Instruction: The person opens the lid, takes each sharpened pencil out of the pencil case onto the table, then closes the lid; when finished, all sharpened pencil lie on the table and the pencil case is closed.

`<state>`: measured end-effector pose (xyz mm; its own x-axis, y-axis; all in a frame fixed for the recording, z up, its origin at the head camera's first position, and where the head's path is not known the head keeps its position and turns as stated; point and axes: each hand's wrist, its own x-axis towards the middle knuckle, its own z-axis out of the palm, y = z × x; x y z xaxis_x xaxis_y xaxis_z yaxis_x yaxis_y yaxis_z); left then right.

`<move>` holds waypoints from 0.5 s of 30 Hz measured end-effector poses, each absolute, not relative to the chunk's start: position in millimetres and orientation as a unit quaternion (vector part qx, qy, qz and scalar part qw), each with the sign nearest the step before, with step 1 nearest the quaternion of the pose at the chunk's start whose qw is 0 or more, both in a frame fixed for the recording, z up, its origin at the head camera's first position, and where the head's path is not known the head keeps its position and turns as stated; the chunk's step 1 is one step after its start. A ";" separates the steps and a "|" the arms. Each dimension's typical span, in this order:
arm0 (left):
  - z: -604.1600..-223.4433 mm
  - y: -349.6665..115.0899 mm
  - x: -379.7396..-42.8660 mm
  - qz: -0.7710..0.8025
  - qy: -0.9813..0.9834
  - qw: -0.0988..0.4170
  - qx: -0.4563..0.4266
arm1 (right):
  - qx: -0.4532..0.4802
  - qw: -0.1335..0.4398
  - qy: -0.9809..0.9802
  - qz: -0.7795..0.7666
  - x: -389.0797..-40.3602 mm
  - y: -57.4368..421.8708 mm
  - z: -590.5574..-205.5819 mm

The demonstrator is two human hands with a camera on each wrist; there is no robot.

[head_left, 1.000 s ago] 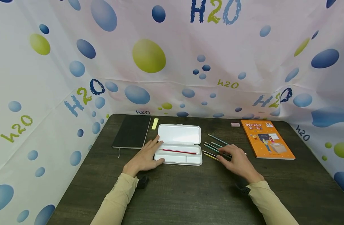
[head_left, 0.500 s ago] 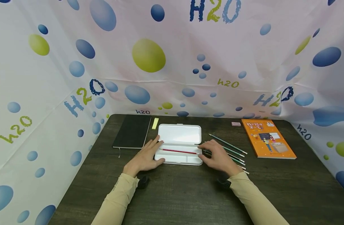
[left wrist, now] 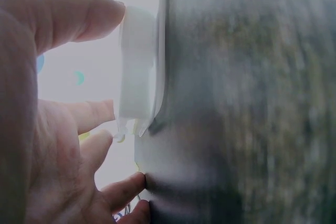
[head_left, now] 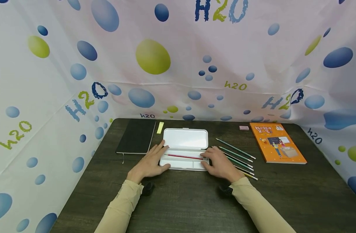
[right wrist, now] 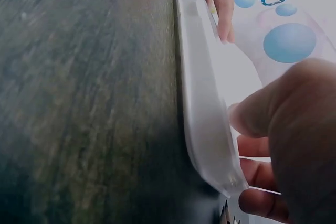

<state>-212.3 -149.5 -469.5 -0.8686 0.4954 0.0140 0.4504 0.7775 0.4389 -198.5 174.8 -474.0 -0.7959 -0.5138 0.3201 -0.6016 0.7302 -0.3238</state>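
Note:
A white pencil case (head_left: 185, 138) lies open on the dark table, its lid tilted back. A red pencil (head_left: 183, 157) rests lengthwise in its tray. My left hand (head_left: 149, 163) lies at the case's left end with fingers extended; in the left wrist view its thumb (left wrist: 94, 17) touches the rim. My right hand (head_left: 221, 164) reaches over the right end of the tray, thumb and index fingertips apart on either side of the red pencil's end. In the right wrist view, the thumb (right wrist: 254, 114) is at the case's rim and the fingers (right wrist: 258, 174) are bent beside its end.
Several green and yellow pencils (head_left: 237, 150) lie fanned out right of the case, partly under the right hand. A black notebook (head_left: 137, 136) and a yellow strip (head_left: 160, 127) are behind the left hand. A pink eraser (head_left: 244, 128) and an orange book (head_left: 277, 142) lie at the back right.
My right hand has moved left from the loose pencils to the case's right end, uncovering most of those pencils. The left hand and the case have stayed in place.

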 end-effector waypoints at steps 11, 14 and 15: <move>-469.5 -148.7 -212.1 0.219 0.941 0.049 0.253 | 0.296 0.053 -0.923 0.240 -208.2 172.7 -471.8; -468.9 -148.8 -212.0 0.217 0.942 0.049 0.252 | 0.291 0.040 -0.924 0.244 -209.0 173.2 -470.6; -468.8 -148.9 -212.0 0.216 0.942 0.049 0.252 | 0.291 0.038 -0.924 0.245 -209.2 173.2 -470.0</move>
